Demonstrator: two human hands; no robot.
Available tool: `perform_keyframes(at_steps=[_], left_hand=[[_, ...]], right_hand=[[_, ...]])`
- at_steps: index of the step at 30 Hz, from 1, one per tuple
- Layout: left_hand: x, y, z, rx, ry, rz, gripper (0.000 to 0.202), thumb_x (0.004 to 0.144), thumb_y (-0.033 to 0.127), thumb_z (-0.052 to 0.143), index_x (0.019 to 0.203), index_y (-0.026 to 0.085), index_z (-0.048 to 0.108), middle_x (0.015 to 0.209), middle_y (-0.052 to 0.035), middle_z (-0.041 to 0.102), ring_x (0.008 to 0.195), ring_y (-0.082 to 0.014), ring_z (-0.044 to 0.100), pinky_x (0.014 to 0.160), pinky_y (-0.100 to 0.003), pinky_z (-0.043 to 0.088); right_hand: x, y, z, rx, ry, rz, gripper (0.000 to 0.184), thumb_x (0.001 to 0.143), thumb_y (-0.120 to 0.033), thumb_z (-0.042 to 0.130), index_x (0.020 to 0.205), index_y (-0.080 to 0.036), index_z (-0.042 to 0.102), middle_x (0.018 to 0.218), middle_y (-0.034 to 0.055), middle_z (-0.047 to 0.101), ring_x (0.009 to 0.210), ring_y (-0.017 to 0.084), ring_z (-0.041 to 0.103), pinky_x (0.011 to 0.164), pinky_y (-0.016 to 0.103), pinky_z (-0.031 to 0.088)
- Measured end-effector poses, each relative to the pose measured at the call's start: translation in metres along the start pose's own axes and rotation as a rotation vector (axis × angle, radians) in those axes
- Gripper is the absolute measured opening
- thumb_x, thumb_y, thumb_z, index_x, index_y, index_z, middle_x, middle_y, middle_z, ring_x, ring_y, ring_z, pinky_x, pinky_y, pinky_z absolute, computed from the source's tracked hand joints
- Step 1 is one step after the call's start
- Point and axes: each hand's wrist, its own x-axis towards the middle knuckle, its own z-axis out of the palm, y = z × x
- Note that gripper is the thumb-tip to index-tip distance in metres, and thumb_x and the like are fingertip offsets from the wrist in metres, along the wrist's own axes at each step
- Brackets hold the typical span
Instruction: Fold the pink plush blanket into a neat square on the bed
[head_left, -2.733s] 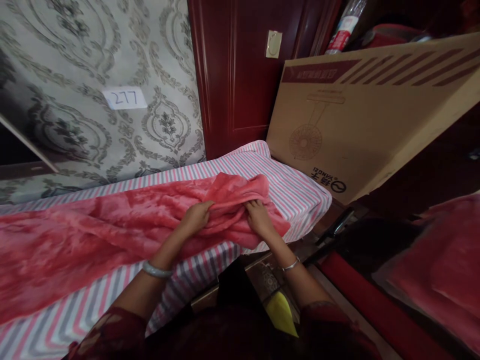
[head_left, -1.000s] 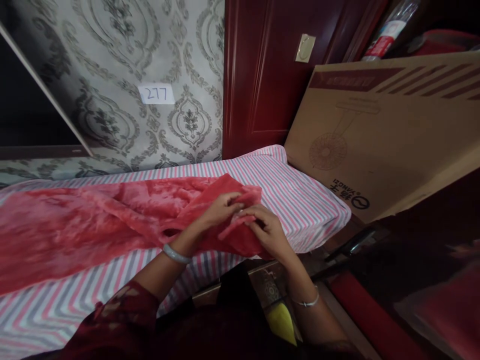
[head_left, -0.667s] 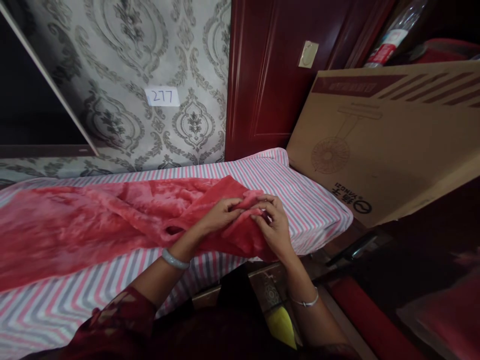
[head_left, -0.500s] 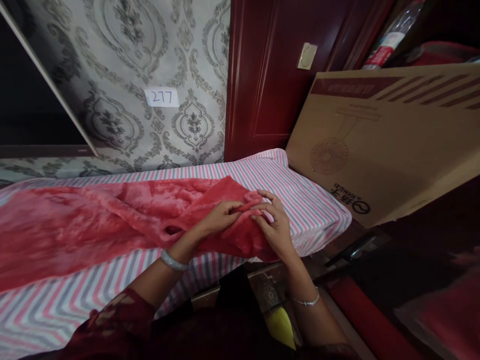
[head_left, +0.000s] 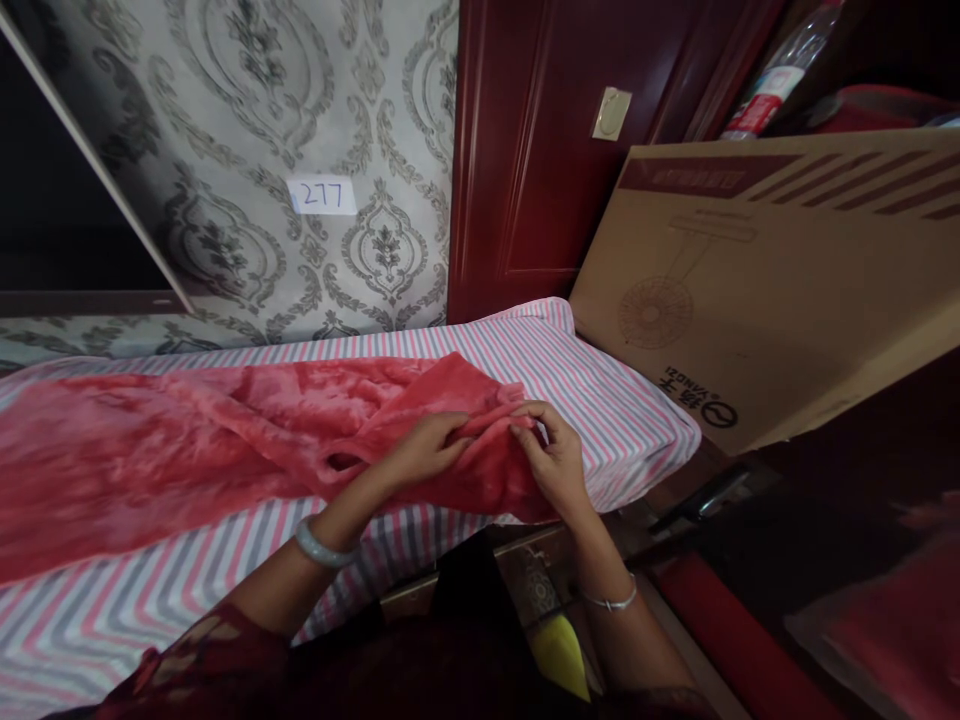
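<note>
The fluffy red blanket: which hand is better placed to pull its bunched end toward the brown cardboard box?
Probably the right hand: it pinches the blanket nearer that end and closer to the box than the left hand.

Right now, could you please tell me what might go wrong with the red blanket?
The right grip seems to pinch just a fold of the red blanket, so that fold might slip loose. The left grip rests on bunched fabric, which could crease further. The blanket also reaches the near edge of the striped sheet, so a pull might drag it over.
</note>
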Motion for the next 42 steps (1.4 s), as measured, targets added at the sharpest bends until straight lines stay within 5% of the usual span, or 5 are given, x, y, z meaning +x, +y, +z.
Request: perform_keyframes(at_steps=[10,16,26,32,42], left_hand=[[-0.114,-0.053,-0.049,0.607,0.174,-0.106,0.04,0.093,0.037,0.058,0.129,0.02,0.065,0.128,-0.0159,0.068,0.118,-0.0365,0.062,0.1,-0.054,0.049],[-0.158,-0.068,-0.06,0.552,0.274,-0.123,0.06,0.097,0.041,0.059,0.151,0.022,0.042,0.14,-0.0149,0.059,0.126,-0.0311,0.06,0.104,-0.048,0.052],[-0.164,-0.061,-0.044,0.628,0.294,-0.016,0.033,0.097,0.024,0.055,0.129,0.025,0.063,0.153,-0.0151,0.047,0.13,-0.0302,0.057,0.102,-0.048,0.055],[-0.163,-0.062,-0.047,0.542,0.235,-0.123,0.025,0.093,0.022,0.052,0.111,0.021,0.07,0.133,-0.0156,0.063,0.122,-0.0305,0.061,0.102,-0.05,0.054],[-0.128,-0.049,-0.088,-0.029,0.593,-0.3,0.02,0.085,0.041,0.06,0.088,0.021,0.061,0.09,-0.0027,0.066,0.087,-0.0186,0.063,0.082,-0.031,0.053]], right_hand=[[0.004,0.015,-0.009,-0.026,0.138,0.031,0.014,0.091,-0.033,0.064,0.1,-0.024,0.064,0.097,0.0032,0.068,0.097,0.021,0.065,0.09,0.036,0.053],[0.013,0.021,-0.012,-0.035,0.155,0.006,0.031,0.092,-0.036,0.064,0.12,-0.025,0.065,0.123,0.007,0.069,0.118,0.024,0.063,0.105,0.044,0.048],[0.021,0.028,-0.019,-0.021,0.213,0.051,0.03,0.085,-0.041,0.071,0.109,-0.023,0.069,0.11,0.0059,0.071,0.108,0.025,0.065,0.104,0.047,0.047],[0.02,0.031,-0.017,0.014,0.238,0.098,0.031,0.082,-0.042,0.072,0.105,-0.023,0.069,0.108,0.0053,0.071,0.106,0.024,0.064,0.104,0.047,0.047],[0.027,0.043,-0.035,0.047,0.391,0.146,0.031,0.079,-0.04,0.072,0.102,-0.02,0.069,0.108,0.0055,0.069,0.106,0.024,0.063,0.105,0.046,0.044]])
